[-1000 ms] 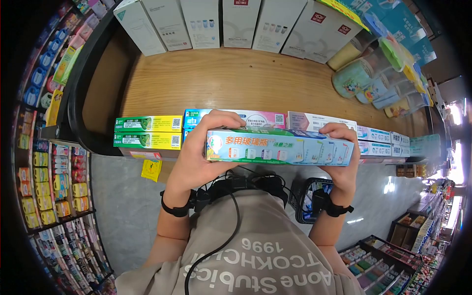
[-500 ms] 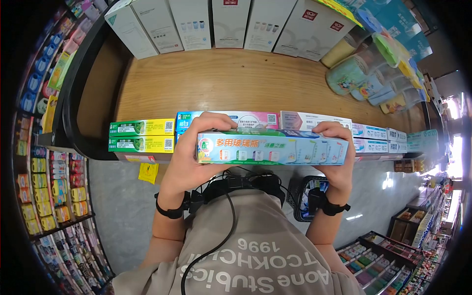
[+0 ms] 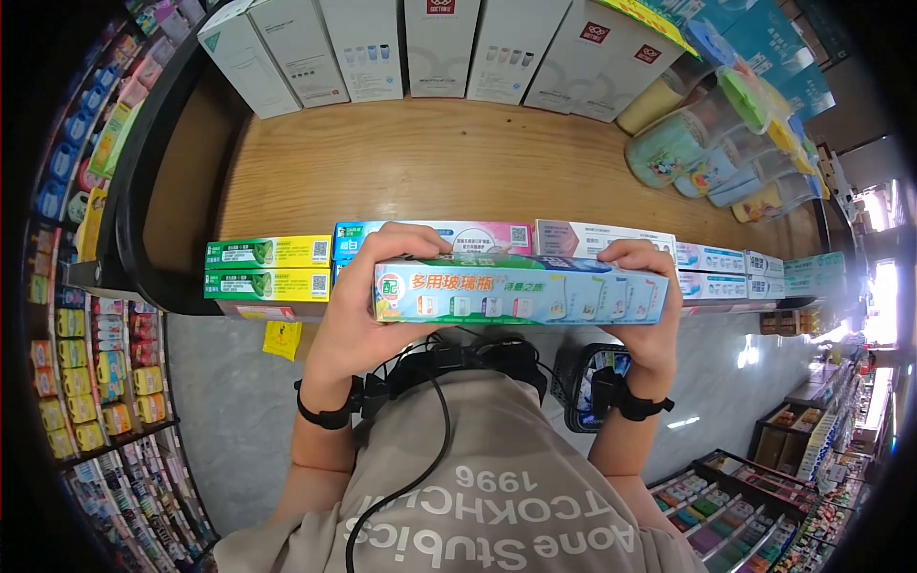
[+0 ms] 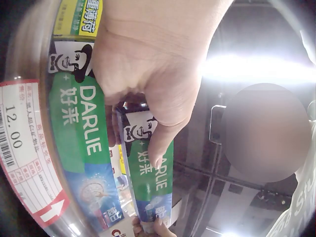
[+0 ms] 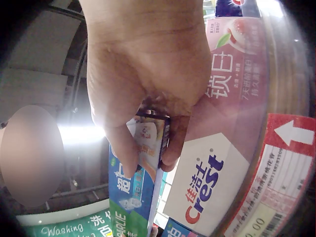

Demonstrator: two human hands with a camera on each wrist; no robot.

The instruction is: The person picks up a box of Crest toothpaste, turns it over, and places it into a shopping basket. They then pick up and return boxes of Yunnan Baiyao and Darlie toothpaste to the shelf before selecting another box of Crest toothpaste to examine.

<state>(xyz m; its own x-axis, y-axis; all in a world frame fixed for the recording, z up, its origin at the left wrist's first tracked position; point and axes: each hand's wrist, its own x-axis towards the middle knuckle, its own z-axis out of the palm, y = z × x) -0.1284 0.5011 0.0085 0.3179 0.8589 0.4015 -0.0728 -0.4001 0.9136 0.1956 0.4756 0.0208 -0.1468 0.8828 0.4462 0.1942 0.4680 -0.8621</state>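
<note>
Both hands grip a long Darlie toothpaste box [image 3: 521,298] by its two ends, level in front of the shelf edge in the head view. The left hand [image 3: 346,329] has its fingers over the far side and its thumb on the near side. At the other end the right hand [image 3: 652,320] does the same. In the left wrist view the left thumb [image 4: 165,143] lies across the green face of the box. The right wrist view has the right thumb [image 5: 123,153] against the box's blue end. Behind it, a row of stacked toothpaste boxes [image 3: 267,285] lines the shelf front.
The wooden shelf [image 3: 382,172] carries white cartons [image 3: 439,62] at the back and lidded plastic jars [image 3: 664,153] at the right. A pink Crest box [image 5: 207,173] lies beside the right hand. Price tags [image 4: 22,143] line the shelf edge. A black basket [image 3: 573,392] stands on the floor.
The head view has shifted slightly, so shelf and hands appear further left. Both hands keep their hold on the toothpaste box, which stays in front of the row.
</note>
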